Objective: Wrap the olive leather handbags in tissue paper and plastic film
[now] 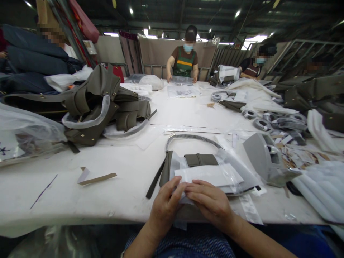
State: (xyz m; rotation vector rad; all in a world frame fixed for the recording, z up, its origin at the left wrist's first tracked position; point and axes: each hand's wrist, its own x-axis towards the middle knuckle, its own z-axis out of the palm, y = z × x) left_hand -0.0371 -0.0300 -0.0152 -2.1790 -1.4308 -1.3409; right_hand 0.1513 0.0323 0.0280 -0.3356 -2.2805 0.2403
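Observation:
An olive-grey handbag (200,160) lies flat on the white table (120,179) in front of me, partly wrapped in clear plastic, its handle arching away from me. A white plastic sheet (212,175) lies over its front. My left hand (164,206) pinches the near edge of the plastic wrapping (185,196) at the bag's bottom. My right hand (211,202) rests beside it, fingers curled onto the same plastic edge. Both hands sit at the table's near edge.
A pile of olive handbags (99,104) lies at left, a grey tape dispenser (264,159) at right, with rolled straps (271,123) and plastic bags (322,190) beyond. A paper scrap (95,177) lies at left. Another person (185,59) works at the far end; others sit at both sides.

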